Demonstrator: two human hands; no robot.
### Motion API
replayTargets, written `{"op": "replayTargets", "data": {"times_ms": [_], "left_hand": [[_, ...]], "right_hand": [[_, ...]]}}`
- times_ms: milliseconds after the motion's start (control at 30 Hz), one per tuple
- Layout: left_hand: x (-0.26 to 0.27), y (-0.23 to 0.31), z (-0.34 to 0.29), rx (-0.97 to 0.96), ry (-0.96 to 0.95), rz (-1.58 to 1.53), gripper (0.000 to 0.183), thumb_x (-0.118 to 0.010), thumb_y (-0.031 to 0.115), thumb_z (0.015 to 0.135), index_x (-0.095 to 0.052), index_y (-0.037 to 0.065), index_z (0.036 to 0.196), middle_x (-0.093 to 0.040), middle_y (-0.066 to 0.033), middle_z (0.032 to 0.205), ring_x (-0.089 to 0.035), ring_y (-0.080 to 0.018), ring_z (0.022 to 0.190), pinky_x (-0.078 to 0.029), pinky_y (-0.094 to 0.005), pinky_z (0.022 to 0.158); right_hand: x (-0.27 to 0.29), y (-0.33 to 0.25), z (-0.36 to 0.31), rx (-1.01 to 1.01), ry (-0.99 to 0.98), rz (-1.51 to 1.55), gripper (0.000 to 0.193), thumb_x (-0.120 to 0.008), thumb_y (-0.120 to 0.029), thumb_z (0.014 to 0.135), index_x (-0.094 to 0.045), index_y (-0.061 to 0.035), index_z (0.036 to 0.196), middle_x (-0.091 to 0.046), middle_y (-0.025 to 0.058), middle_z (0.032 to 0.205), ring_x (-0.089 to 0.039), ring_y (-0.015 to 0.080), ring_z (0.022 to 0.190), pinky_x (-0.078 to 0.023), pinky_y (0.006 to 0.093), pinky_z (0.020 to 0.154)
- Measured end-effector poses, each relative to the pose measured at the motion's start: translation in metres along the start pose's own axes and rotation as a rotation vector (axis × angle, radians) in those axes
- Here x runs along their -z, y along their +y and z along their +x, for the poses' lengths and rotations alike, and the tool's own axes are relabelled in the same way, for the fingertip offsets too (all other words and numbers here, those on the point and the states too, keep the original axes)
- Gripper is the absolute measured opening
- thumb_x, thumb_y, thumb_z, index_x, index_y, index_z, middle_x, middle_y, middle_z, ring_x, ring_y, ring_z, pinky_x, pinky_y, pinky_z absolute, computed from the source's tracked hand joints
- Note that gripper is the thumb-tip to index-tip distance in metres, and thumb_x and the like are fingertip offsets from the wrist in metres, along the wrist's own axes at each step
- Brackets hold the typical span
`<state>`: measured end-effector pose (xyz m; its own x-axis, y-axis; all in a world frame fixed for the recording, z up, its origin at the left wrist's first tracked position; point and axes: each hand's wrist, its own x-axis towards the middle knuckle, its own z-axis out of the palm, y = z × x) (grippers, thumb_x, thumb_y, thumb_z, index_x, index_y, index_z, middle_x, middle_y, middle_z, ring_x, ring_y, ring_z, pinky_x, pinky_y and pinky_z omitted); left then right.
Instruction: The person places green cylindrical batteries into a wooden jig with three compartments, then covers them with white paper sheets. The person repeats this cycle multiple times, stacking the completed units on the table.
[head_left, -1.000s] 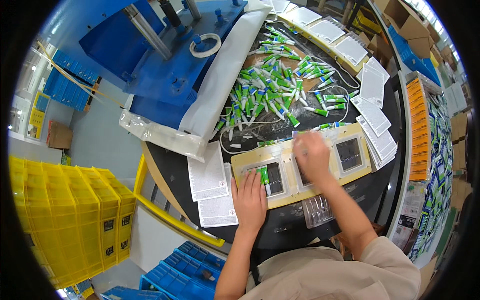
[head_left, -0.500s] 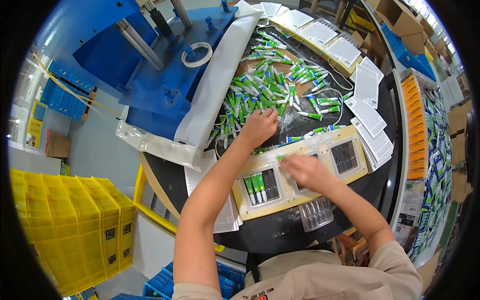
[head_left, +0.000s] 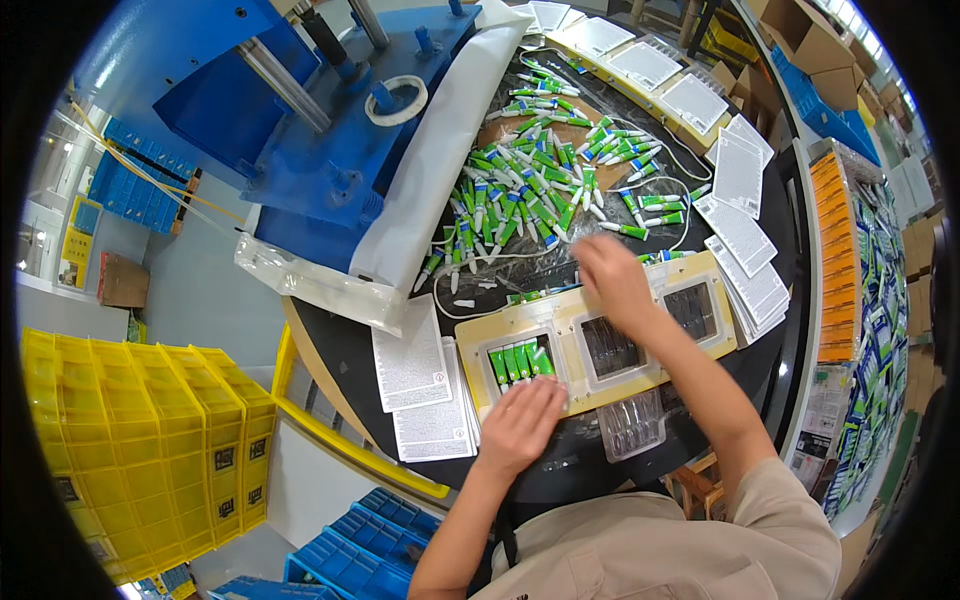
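Observation:
My left hand rests on the lower rim of a cream-yellow fixture, its fingers closed over the capped end of a small green-and-white tube. That tube sits slightly tilted in the fixture's left window, beside several tubes in a row. The middle window and right window show dark slots without tubes. Above the fixture's middle, my right hand reaches toward a loose pile of tubes. Its fingers are curled and blurred; whether they hold anything cannot be made out.
Printed white cards lie in stacks at the left and right. A clear plastic blister tray lies at the near edge. A blue press stands at left, yellow crates below it. A second fixture sits at the back.
My left hand has come back from the pile to the left window, where more tubes now lie. My right hand has moved from over the middle window up toward the pile.

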<state>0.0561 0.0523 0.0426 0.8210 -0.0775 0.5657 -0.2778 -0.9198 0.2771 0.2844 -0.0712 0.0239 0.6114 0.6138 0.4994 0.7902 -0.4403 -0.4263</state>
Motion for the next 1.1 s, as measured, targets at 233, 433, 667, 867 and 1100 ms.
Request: {"op": "replayTargets", "data": {"times_ms": [233,433,667,867,1100], "left_hand": [[-0.036,0.003,-0.015,0.054,-0.105,0.077,0.027,-0.065,0.009,0.089,-0.07,0.004,0.115,-0.07,-0.0113,0.12,-0.067,-0.0253,0.114,-0.053,-0.0407,0.099],[-0.036,-0.003,-0.027,0.078,-0.222,0.08,0.035,-0.071,0.018,0.089,-0.067,0.003,0.121,-0.065,-0.0126,0.132,-0.061,-0.0261,0.126,-0.042,-0.0498,0.112],[-0.036,-0.001,-0.035,0.135,-0.281,0.04,0.048,-0.072,0.032,0.092,-0.063,0.002,0.128,-0.059,-0.0125,0.142,-0.052,-0.0264,0.136,-0.03,-0.057,0.119],[-0.038,-0.004,-0.037,0.115,-0.314,0.089,0.048,-0.068,0.032,0.095,-0.062,0.004,0.132,-0.057,-0.0105,0.145,-0.048,-0.0262,0.139,-0.031,-0.0555,0.119],[-0.029,-0.004,-0.026,0.132,-0.358,0.045,0.047,-0.069,0.031,0.094,-0.062,0.004,0.131,-0.059,-0.0101,0.142,-0.051,-0.0267,0.137,-0.029,-0.0587,0.118]], "right_hand": [[-0.062,0.045,0.053,-0.179,-0.262,-0.183,0.021,-0.074,-0.018,0.085,-0.069,-0.002,0.097,-0.065,0.0137,0.097,-0.065,0.035,0.096,-0.054,0.0446,0.08],[-0.014,0.03,0.025,-0.252,-0.061,-0.04,0.02,-0.074,-0.018,0.088,-0.07,-0.0029,0.101,-0.065,0.0132,0.096,-0.065,0.0335,0.087,-0.052,0.0416,0.074],[0.068,-0.024,-0.102,-0.315,-0.033,0.217,0.029,-0.071,0.004,0.085,-0.072,-0.0006,0.114,-0.065,0.0153,0.097,-0.066,0.0291,0.086,-0.052,0.0355,0.072],[0.046,-0.044,-0.135,-0.11,0.071,0.08,0.025,-0.074,0.001,0.083,-0.071,0.0025,0.107,-0.068,0.013,0.094,-0.068,0.0292,0.082,-0.056,0.0366,0.068],[0.022,-0.061,-0.124,-0.18,0.045,-0.051,0.027,-0.078,-0.009,0.082,-0.071,0.0012,0.106,-0.067,0.0126,0.099,-0.066,0.0297,0.086,-0.054,0.0397,0.074]]}}
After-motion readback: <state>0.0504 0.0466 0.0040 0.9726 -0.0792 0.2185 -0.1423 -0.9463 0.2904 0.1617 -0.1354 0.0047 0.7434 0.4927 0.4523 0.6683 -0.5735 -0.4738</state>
